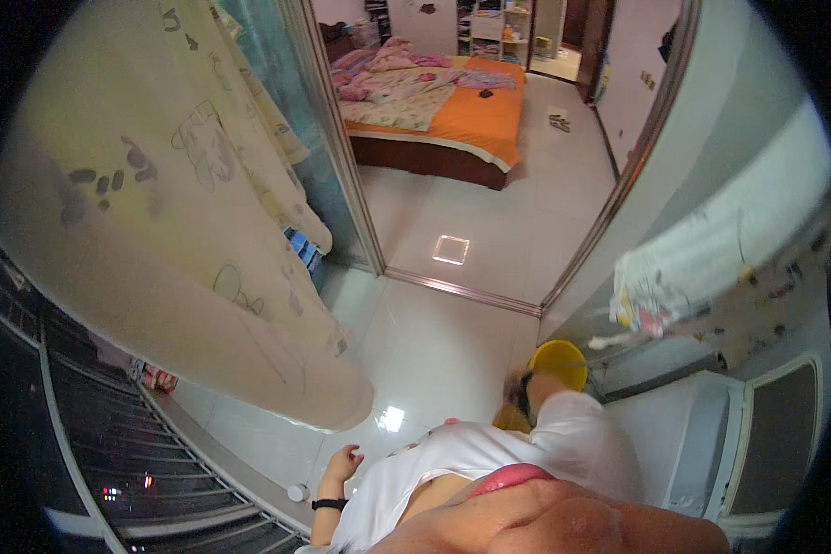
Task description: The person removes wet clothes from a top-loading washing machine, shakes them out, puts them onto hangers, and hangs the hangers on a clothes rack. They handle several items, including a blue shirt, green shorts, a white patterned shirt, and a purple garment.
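At the lower left, my left hand [347,462] hangs beside my white shirt [450,453], its fingers loosely bent and holding nothing; a black band circles the wrist. My right hand [514,389] is blurred, close to the left side of a yellow bucket [559,353], with a black band at its wrist. A brownish-yellow thing [511,418] shows just below this hand; whether I hold it cannot be told. Pale patterned curtain fabric [201,228] hangs in large folds at the left.
A metal door track [464,292] crosses the tiled floor before me. Beyond it stands a bed [471,111] with orange bedding. A metal railing [173,443] curves along the lower left. White appliance-like housing [692,422] and hanging patterned cloth [699,277] are at the right.
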### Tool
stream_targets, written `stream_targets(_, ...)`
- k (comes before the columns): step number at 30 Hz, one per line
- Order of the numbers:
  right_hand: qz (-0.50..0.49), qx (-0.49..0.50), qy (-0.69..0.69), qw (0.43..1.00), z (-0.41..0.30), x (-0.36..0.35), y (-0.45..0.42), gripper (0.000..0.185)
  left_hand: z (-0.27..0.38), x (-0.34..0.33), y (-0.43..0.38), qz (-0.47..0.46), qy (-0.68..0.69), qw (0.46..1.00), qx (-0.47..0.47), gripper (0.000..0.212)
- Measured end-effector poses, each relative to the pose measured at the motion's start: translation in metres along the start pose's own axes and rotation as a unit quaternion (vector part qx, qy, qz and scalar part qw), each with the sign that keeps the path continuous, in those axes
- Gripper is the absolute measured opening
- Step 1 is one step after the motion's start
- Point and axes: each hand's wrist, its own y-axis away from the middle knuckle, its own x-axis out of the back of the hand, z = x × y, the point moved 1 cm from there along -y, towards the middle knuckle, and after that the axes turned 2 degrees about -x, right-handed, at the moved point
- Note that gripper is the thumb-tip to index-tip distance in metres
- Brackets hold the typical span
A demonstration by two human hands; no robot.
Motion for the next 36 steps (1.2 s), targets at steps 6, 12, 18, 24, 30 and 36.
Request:
stream_targets(6,0.507,0.314,-0.232,0.768,-0.274,0.415,-0.064,0.063,0.055,0.046,0.018,0.070,-0.010,0.997,0.019,0.041)
stream_targets(12,0.537,0.305,-0.151,0.772,-0.403,0.534,0.067,0.071,0.031,0.043,0.055,0.109,0.015,0.989,0.102,0.044)
stream_targets(18,0.271,0.168,0.010,0.948,-0.140,0.278,-0.100,0.051,0.038,0.043,0.062,0.062,0.013,0.993,0.096,0.047)
stream_targets(24,-0.121,-0.167,0.048,0.977,0.165,-0.029,0.129,0.035,0.004,0.055,0.050,0.050,-0.039,0.997,0.047,0.048)
stream_targets(30,-0.162,-0.431,-0.106,0.881,0.255,-0.114,0.351,0.026,-0.026,0.041,0.020,-0.011,-0.107,0.994,-0.028,0.051)
stream_targets(36,-0.016,-0.248,-0.318,0.915,0.232,-0.171,0.405,0.035,0.070,0.041,-0.003,-0.086,-0.142,0.972,-0.168,0.043)
